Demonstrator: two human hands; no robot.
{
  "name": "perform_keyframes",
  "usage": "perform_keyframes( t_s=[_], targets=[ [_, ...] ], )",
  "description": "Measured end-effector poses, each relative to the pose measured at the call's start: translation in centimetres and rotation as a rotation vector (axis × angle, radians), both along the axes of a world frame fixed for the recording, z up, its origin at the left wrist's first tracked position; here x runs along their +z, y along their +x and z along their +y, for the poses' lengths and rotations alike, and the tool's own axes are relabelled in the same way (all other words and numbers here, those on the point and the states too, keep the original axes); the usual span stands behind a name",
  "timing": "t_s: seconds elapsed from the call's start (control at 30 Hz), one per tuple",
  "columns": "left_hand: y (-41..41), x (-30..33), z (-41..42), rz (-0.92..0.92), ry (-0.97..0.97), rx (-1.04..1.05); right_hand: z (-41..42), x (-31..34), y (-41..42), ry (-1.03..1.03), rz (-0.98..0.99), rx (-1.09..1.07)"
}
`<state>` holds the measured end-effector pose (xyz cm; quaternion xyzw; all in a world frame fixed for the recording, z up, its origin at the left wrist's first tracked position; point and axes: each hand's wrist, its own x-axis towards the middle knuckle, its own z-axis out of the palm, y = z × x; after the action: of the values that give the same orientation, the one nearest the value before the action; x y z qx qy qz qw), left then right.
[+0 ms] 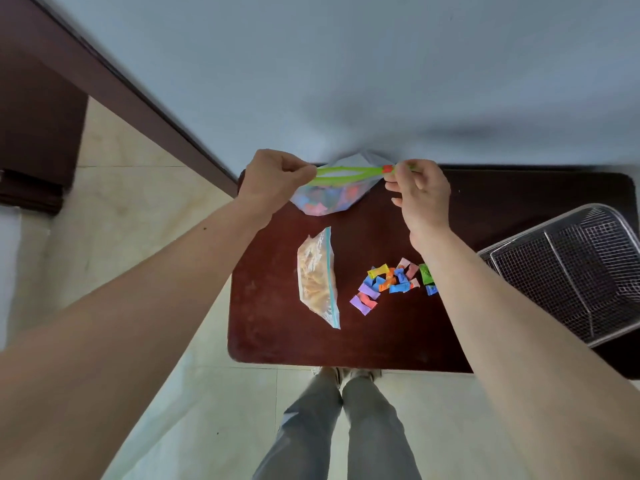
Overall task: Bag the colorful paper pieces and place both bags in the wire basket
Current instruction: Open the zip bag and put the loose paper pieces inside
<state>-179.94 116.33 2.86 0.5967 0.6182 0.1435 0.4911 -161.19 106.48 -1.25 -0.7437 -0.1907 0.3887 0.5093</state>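
Note:
A clear zip bag (329, 199) with a green zipper strip and colorful paper pieces inside hangs above the far edge of the dark wooden table (277, 327). My left hand (273, 178) pinches the strip's left end. My right hand (419, 192) pinches its right end at the red slider. The strip gapes slightly in the middle. Several loose colorful paper pieces (388, 282) lie on the table under my right forearm. A second zip bag (317, 278) with pale yellowish contents lies flat at the table's middle. The wire basket (571, 271) stands at the right edge.
A pale wall rises right behind the table. A dark wooden door frame (114, 81) runs diagonally at the left. Tiled floor lies left of and below the table, with my legs (346, 427) at its near edge.

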Motion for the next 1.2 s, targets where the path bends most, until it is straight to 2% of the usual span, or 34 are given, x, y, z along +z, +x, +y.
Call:
perform_keyframes(
  t_s=[0.3,0.57,0.7,0.83,0.93,1.1,1.2],
  targets=[
    [3.2,0.7,-1.8,-0.116,0.079,0.128,-0.4,1.8,2.3,0.063,-0.05,-0.043],
    [6.8,0.0,-5.5,-0.1,0.112,0.262,-1.4,0.9,2.2,-0.024,0.032,-0.112],
    [6.6,-0.3,-6.7,-0.151,0.075,0.231,-1.9,-0.2,1.6,-0.023,0.078,-0.153],
    [6.0,-0.6,-6.3,-0.191,-0.023,0.074,-2.3,-0.5,1.8,0.016,0.063,-0.138],
    [6.1,-0.8,-6.1,-0.231,-0.004,0.002,-2.6,-0.6,2.0,0.034,0.042,-0.141],
    [6.4,-1.1,-6.6,-0.25,0.054,0.059,-3.3,-0.5,2.1,0.054,0.039,-0.148],
    [6.8,-1.2,-7.2,-0.287,0.06,0.186,-3.9,-0.1,2.0,0.071,0.036,-0.14]
  ],
)
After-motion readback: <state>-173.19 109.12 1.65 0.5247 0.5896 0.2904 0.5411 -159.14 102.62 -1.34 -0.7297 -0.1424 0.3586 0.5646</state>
